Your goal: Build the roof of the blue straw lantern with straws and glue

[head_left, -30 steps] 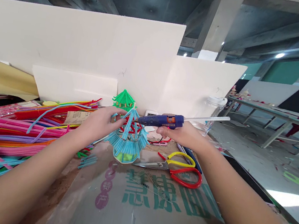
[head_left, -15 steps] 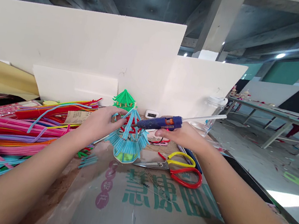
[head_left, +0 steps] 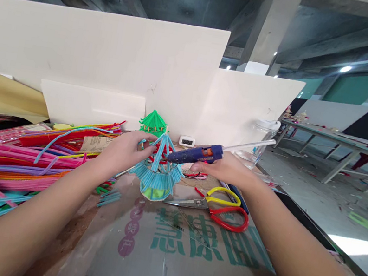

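A small blue model pavilion (head_left: 159, 180) with tiered roofs made of fuzzy stems stands upright on a round green base. My left hand (head_left: 130, 149) is closed at the left side of its upper roof, thumb and fingers gripping it there. A dark blue hot glue gun (head_left: 195, 153) is in my right hand (head_left: 223, 167), fingers wrapped round its handle. Its nozzle points left and lies at the upper roof's frame; I cannot tell whether they touch. From the gun's rear a long whitish glue stick (head_left: 251, 144) sticks out. Behind the pavilion stands a green-roofed model (head_left: 153, 121).
Scissors (head_left: 220, 207) with yellow and red handles lie right of the pavilion. Colourful fuzzy stems (head_left: 35, 158) are heaped at left, with short blue cut pieces (head_left: 109, 198) nearby. A small digital clock (head_left: 186, 142), a clear jar (head_left: 257, 141) and white boards (head_left: 95, 57) stand behind.
The glue gun has dipped slightly, its nozzle now a little lower against the upper roof. My left hand and the pavilion have hardly moved.
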